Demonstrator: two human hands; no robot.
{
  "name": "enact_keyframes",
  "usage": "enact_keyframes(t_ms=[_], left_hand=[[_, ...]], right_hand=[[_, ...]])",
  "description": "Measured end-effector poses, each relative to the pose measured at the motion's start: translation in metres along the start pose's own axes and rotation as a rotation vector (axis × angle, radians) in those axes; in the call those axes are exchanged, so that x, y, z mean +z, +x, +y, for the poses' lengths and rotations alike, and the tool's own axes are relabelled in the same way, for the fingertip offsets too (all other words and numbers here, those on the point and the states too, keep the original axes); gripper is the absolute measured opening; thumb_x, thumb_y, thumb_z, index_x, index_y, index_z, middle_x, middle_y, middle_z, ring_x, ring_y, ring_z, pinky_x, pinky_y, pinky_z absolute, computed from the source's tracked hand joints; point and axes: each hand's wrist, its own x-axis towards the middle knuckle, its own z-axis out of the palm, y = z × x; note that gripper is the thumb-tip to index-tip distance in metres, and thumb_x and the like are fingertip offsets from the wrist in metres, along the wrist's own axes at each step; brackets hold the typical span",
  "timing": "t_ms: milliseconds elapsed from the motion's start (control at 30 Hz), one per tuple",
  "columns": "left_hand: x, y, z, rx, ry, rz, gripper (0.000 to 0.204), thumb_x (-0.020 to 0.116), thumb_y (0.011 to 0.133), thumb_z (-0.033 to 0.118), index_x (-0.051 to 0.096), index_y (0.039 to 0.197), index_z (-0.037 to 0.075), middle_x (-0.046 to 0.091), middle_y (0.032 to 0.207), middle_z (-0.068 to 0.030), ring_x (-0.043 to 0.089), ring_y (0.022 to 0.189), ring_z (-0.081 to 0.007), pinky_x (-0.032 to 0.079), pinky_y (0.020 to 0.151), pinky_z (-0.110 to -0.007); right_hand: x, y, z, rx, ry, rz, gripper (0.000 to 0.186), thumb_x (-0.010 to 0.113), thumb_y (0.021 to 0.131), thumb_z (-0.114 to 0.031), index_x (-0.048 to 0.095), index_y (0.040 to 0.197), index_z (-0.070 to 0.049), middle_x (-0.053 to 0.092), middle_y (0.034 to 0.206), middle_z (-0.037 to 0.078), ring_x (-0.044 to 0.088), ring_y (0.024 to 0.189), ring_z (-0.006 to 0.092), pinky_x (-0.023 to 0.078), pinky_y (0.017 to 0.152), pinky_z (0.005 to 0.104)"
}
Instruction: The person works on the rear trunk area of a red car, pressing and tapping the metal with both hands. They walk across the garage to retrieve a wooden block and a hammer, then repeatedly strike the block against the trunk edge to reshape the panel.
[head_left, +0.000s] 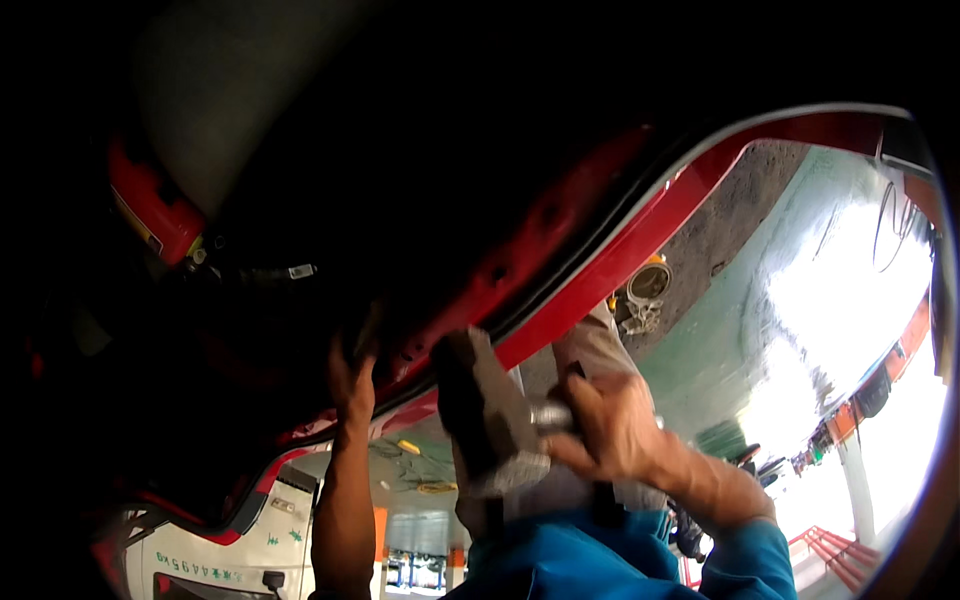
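Observation:
My right hand (612,428) is closed round the short handle of a heavy sledgehammer (485,415). Its blocky, worn metal head is slightly blurred and hangs in front of a red vehicle door frame (570,312). My left hand (352,378) reaches up past the frame's lower edge into the dark interior. Shadow hides most of its fingers, so their grip does not show. Along the red metal run a black rubber seal and several holes.
A red cylinder (160,205) lies in the dark at the left, near a black hose with a white label (302,271). A round can (650,282) stands on the floor beyond the frame. A white vehicle (235,545) is at lower left, red metal bars (840,550) at lower right.

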Motion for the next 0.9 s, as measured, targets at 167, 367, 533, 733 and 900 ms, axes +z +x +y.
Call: enact_keyframes(t_ms=[167, 367, 533, 733, 900], left_hand=[[-0.002, 0.009, 0.008, 0.057, 0.028, -0.052, 0.073, 0.073, 0.089, 0.034, 0.047, 0.144, -0.006, 0.056, 0.139, -0.0218, 0.053, 0.128, -0.0307, 0.038, 0.11, -0.039], [0.002, 0.012, 0.018, -0.027, -0.023, -0.036, 0.074, 0.072, 0.089, 0.035, 0.047, 0.144, -0.006, 0.056, 0.139, -0.0226, 0.053, 0.129, -0.0315, 0.037, 0.111, -0.039], [0.003, 0.008, 0.024, 0.053, -0.035, -0.027, 0.074, 0.072, 0.089, 0.035, 0.046, 0.144, -0.006, 0.056, 0.139, -0.0223, 0.053, 0.128, -0.0316, 0.037, 0.111, -0.038], [0.002, 0.014, 0.009, 0.062, -0.042, -0.044, 0.072, 0.072, 0.089, 0.034, 0.047, 0.143, -0.007, 0.057, 0.138, -0.0216, 0.054, 0.127, -0.0316, 0.038, 0.11, -0.038], [0.004, 0.008, 0.02, -0.001, -0.06, -0.051, 0.071, 0.071, 0.09, 0.033, 0.047, 0.143, -0.007, 0.057, 0.138, -0.0211, 0.054, 0.127, -0.0313, 0.038, 0.11, -0.038]], right_hand=[[0.011, 0.005, 0.006, 0.21, -0.022, -0.01, 0.051, 0.069, 0.09, -0.052, 0.056, 0.085, -0.004, 0.053, 0.053, 0.02, 0.059, 0.05, 0.0415, 0.044, 0.046, 0.0487], [0.006, 0.016, 0.013, 0.125, -0.07, 0.021, 0.051, 0.068, 0.091, -0.051, 0.056, 0.087, -0.002, 0.053, 0.052, 0.018, 0.057, 0.047, 0.0398, 0.044, 0.045, 0.0471], [-0.002, 0.016, 0.0, 0.163, 0.01, 0.038, 0.052, 0.066, 0.093, -0.051, 0.055, 0.081, -0.002, 0.053, 0.052, 0.018, 0.057, 0.048, 0.0403, 0.044, 0.046, 0.0467], [0.003, 0.016, 0.019, 0.224, -0.032, -0.042, 0.05, 0.067, 0.092, -0.051, 0.057, 0.092, -0.002, 0.055, 0.057, 0.018, 0.06, 0.053, 0.0404, 0.046, 0.05, 0.0467], [-0.008, 0.014, 0.014, 0.263, -0.025, -0.106, 0.052, 0.068, 0.091, -0.047, 0.061, 0.11, 0.001, 0.059, 0.066, 0.02, 0.064, 0.063, 0.0417, 0.05, 0.057, 0.0465]])
